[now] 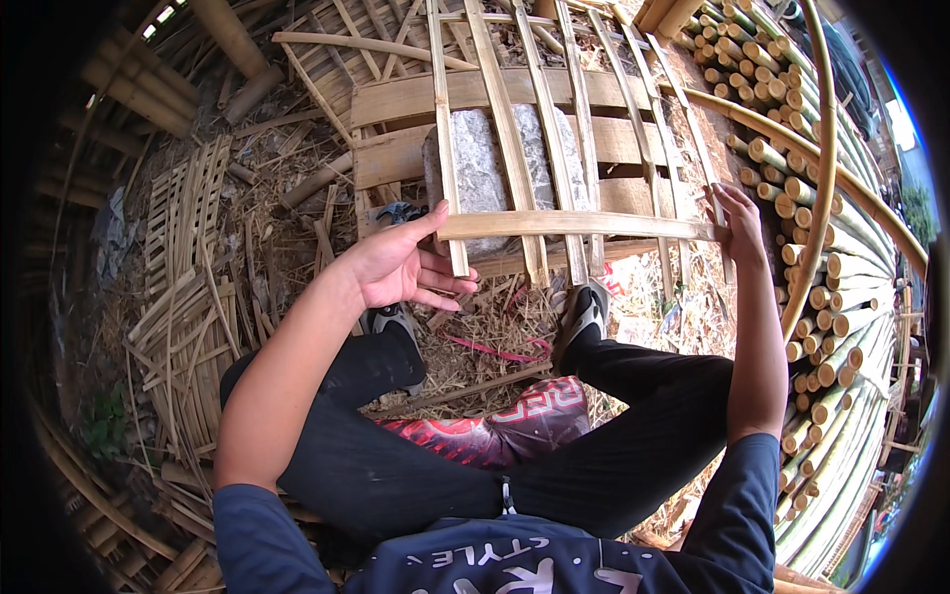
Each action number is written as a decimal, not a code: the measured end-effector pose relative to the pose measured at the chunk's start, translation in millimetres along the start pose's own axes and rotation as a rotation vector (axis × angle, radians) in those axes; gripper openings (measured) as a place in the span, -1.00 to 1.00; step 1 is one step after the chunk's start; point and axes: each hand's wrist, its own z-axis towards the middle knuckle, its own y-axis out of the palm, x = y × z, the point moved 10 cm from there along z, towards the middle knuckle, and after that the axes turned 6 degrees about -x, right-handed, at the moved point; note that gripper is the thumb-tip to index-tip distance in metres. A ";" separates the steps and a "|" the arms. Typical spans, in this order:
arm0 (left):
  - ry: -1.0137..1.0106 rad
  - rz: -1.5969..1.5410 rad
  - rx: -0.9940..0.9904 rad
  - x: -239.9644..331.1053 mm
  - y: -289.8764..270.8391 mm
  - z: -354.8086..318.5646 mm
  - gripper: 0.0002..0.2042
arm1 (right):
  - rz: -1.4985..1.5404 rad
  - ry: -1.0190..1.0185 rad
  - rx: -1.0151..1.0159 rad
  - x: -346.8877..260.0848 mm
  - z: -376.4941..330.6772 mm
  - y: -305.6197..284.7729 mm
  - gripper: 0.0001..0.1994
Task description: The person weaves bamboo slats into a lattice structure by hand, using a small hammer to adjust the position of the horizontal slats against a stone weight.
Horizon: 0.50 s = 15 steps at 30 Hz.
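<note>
A flat bamboo strip (584,224) lies crosswise over several long bamboo slats (510,129), near their front ends. At its left end, my left hand (396,262) touches it with the thumb, palm turned up and fingers stretched apart below. My right hand (742,223) is closed round the right end of the strip, beside the outermost slat. Under the slats sits a rough grey stone block (475,163) on a low wooden platform (391,158). The slats run away from me and meet another crosspiece near the top.
Cut bamboo poles (831,287) are stacked along the right, with a curved bamboo piece (823,168) standing in front. Bamboo lattice panels and loose strips (188,337) lie at left. Shavings (485,337) and a pink ribbon (505,351) cover the ground between my feet.
</note>
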 end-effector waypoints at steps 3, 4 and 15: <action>-0.009 0.088 0.016 1.8 -6.6 0.9 -0.29 | 0.000 -0.031 -0.003 -1.0 2.8 -1.6 -0.75; -0.023 0.164 0.024 2.5 -9.9 1.4 -0.26 | -0.006 -0.025 -0.008 -0.4 2.9 -1.6 -0.74; -0.049 0.508 0.244 23.7 -36.8 -1.7 -0.35 | -0.054 -0.014 -0.033 -2.7 1.7 2.9 -0.71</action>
